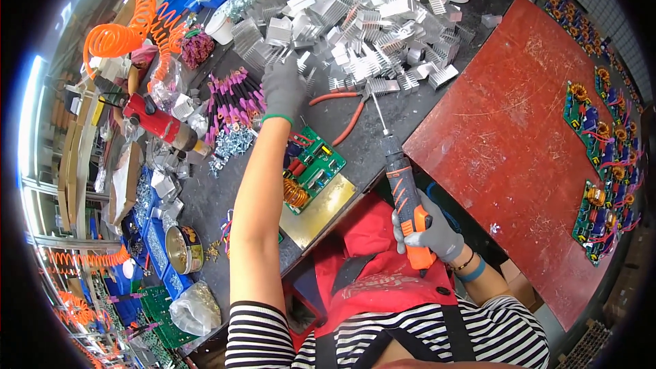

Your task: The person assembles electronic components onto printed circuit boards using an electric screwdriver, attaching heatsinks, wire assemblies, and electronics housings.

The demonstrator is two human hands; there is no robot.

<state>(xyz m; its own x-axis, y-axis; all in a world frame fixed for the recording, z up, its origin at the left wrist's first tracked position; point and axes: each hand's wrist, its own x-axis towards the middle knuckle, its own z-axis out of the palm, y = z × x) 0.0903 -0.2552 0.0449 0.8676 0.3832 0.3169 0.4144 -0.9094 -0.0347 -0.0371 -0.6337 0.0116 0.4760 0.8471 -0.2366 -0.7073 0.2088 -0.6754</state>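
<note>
My left hand [283,89], in a grey glove with a green cuff, reaches to the near left edge of a heap of silver finned heat sinks [369,34]. Its fingertips are among the metal pieces, and whether they grip one is hidden. In my right hand [437,236], also gloved, is an orange and black electric screwdriver [404,195], its long bit pointing up and away. Under my left forearm a green circuit board [318,167] with a copper coil lies partly on a brassy metal plate [328,212]. Red-handled pliers [352,113] rest beside the board.
Black-and-pink cables [232,99] and loose screws [232,147] lie left of my forearm, near a red power tool [160,123]. An orange coiled hose [113,39] hangs at left. On the right, a red board [506,143] carries several finished-looking circuit boards [601,222]. A round tin [184,249] stands lower left.
</note>
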